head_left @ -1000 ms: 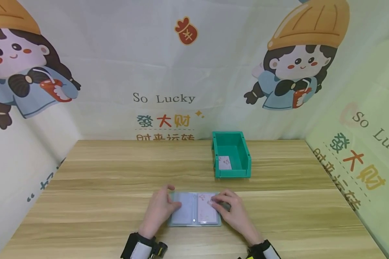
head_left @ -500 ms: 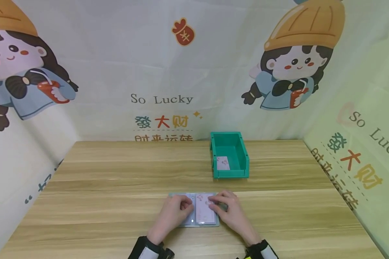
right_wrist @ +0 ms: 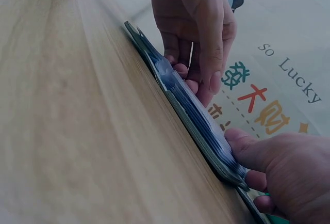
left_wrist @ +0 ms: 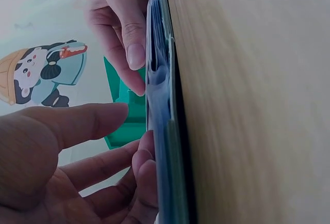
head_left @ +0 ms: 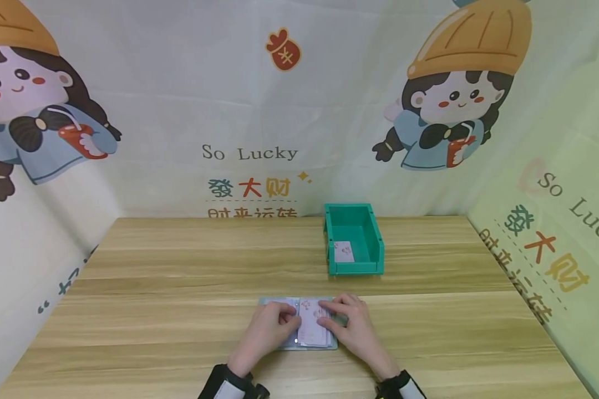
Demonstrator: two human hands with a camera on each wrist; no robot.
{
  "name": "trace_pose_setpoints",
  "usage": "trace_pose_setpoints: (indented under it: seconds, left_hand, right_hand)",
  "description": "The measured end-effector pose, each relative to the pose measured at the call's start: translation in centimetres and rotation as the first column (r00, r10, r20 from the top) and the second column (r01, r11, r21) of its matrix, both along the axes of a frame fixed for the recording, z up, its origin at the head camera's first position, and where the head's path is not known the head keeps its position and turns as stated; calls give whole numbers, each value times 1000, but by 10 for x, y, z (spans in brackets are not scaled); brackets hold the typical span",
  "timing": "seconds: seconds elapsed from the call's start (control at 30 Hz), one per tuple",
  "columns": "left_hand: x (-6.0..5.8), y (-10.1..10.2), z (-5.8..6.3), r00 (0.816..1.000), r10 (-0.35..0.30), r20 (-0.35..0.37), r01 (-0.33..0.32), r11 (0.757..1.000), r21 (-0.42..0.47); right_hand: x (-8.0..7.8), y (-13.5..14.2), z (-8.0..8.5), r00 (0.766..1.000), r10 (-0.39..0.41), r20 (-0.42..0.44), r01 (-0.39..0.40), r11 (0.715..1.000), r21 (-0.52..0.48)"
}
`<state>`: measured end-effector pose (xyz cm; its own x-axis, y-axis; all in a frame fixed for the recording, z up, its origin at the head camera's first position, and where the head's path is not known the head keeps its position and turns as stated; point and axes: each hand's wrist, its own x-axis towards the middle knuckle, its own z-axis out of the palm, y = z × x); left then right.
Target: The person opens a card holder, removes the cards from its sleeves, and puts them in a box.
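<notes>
A small binder-style card album [head_left: 333,348] lies spread on the table, with clear sleeve pages. In the head view a pink patterned card [head_left: 310,328] shows on its right side, in front of a stack of sleeves. My right hand [head_left: 351,320] holds the right page's outer edge, thumb on top and other fingers by the edge [right_wrist: 296,170]. Across the left page rests my left hand [head_left: 269,327]; its thumb stands apart from the fingers, and its lower fingers [left_wrist: 146,177] touch the page near the rings. The left wrist view shows the album edge-on with its sleeves [left_wrist: 157,84] fanned.
Behind the album stands a green plastic bin [head_left: 356,267], with another pink patterned card [head_left: 343,252] lying inside at its left. The wooden table [head_left: 179,277] ends at a printed cloth backdrop [head_left: 155,127], which also hangs at both sides.
My left hand moved right, from the album's left edge to the left page near the rings. The pink card's page shifted slightly left with my right fingers, exposing sleeve edges behind it.
</notes>
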<state>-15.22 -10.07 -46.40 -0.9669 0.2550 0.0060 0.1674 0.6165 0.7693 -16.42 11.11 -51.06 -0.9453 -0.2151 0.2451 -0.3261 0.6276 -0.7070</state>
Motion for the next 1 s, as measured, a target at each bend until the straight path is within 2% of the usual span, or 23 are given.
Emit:
trace_pose_setpoints:
  seconds: [0.2,0.47,1.0]
  left_hand:
    - [0,2,0,1000,-4,-27,4,1000,-11]
    - [2,6,2,1000,14,-19,-14,1000,-20]
    - [3,9,3,1000,29,-4,-29,998,58]
  right_hand:
    - [0,0,0,1000,0,-4,0,1000,11]
    - [1,0,2,999,1,-33,0,1000,15]
    - [0,0,2,999,2,-34,-1,1000,26]
